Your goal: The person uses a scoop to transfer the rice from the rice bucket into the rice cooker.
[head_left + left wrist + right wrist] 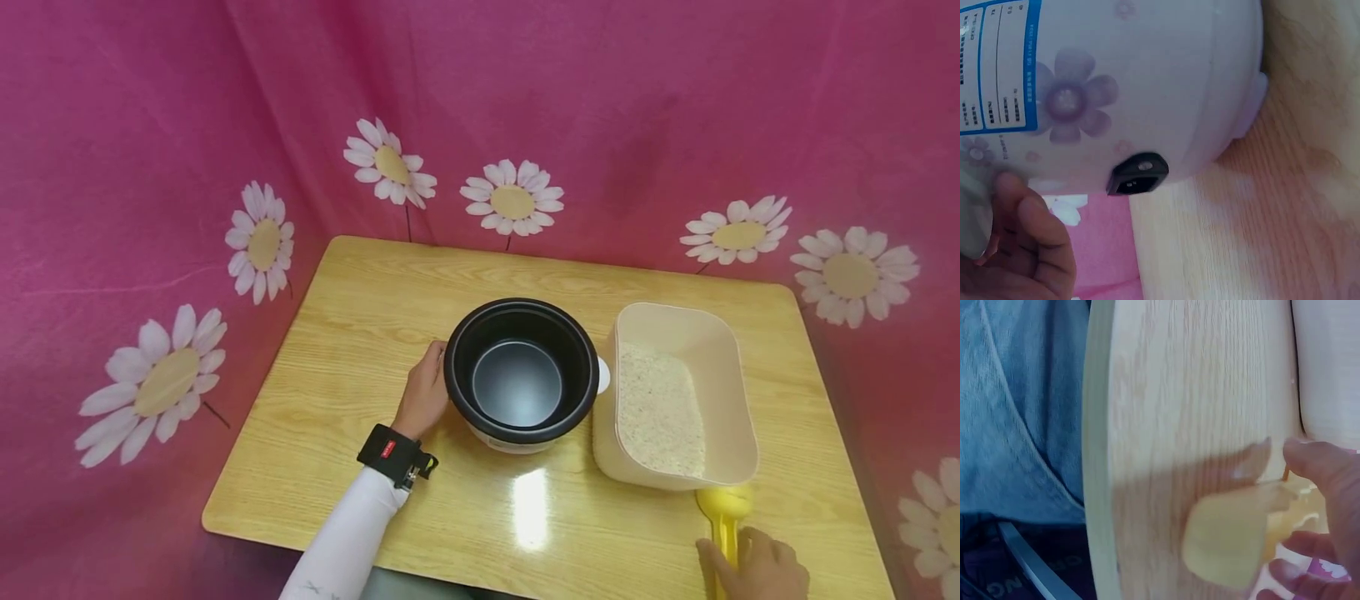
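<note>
The left hand point(429, 390) gripped the side handle point(972, 219) of a rice cooker point(1166, 94), its fingers curled round it; the head view hid this grip behind the cooker's rim, whereas the left wrist view exposed it. The right hand point(768, 567) lay near the table's near right corner, thumb and fingers parted about a yellow scoop point(724, 537); whether they touched it could not be told.

The cooker stood near the middle of the table point(360, 333), its black inner pot point(517, 383) open upward in the head view alone. Only the left wrist view showed the blue-bordered label point(997, 69), purple flower print point(1066, 100) and dark socket point(1141, 175) on its side. Between cooker and right edge stood a cream tub point(712, 367) containing pale grain point(660, 412), visible from the head only; the scoop pointed from the tub's near end toward the near edge. Beyond that edge, the right wrist view added blue denim point(1022, 412). A pink daisy-patterned cloth point(600, 100) hung behind the far edge.
</note>
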Demonstrator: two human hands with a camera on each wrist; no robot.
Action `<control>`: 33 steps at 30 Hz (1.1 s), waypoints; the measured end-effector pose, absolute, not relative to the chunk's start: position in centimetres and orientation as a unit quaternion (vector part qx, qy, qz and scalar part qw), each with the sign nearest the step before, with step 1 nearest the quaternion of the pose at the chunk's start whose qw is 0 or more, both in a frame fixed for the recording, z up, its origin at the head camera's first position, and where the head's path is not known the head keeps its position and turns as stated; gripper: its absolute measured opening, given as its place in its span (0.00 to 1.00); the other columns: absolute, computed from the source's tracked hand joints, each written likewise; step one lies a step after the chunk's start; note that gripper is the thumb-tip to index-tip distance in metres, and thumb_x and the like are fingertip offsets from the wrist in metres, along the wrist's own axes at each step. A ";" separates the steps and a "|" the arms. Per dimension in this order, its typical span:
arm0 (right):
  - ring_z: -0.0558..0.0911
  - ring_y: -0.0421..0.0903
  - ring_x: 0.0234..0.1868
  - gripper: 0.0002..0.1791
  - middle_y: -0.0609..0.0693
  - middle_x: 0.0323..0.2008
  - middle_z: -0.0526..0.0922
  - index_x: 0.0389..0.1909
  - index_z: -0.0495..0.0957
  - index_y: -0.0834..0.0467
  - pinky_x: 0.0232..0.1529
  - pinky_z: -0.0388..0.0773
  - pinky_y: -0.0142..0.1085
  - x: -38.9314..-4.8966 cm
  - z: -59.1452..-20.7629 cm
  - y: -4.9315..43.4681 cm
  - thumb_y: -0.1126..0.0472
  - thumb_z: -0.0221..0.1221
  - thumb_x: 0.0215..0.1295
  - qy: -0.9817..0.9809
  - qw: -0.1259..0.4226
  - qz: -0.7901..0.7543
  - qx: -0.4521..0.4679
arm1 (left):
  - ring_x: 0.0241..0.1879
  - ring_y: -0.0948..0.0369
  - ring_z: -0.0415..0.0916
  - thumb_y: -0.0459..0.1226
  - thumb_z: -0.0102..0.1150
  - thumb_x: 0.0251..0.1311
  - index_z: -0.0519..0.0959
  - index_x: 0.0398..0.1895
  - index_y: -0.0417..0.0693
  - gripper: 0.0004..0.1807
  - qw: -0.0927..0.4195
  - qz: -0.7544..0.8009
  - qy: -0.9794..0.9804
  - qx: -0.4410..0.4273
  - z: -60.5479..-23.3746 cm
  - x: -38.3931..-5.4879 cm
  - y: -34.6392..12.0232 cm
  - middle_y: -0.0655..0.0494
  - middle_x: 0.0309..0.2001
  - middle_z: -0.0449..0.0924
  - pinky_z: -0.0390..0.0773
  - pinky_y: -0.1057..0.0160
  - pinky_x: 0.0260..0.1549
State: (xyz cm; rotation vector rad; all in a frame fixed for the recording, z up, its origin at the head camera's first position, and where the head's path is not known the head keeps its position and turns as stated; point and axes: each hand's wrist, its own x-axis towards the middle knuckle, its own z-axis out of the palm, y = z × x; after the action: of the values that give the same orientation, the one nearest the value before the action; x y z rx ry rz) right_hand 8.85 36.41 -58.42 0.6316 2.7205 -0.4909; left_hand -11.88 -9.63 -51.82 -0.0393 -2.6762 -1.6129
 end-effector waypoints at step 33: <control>0.84 0.73 0.41 0.43 0.72 0.40 0.86 0.67 0.59 0.78 0.44 0.80 0.59 7.8 -56.4 36.5 0.39 0.42 0.76 0.906 0.174 -0.244 0.300 | 0.49 0.51 0.77 0.40 0.44 0.81 0.76 0.48 0.38 0.14 0.034 -0.604 -0.796 0.002 -52.9 -12.6 -8.6 0.39 0.45 0.83 0.74 0.53 0.54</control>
State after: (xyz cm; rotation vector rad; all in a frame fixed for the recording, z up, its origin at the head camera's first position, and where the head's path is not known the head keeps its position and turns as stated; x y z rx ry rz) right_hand 7.83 36.46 -56.41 0.8499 2.5673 -0.6925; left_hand -12.58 -8.59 -52.87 0.0050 -2.4480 -1.8585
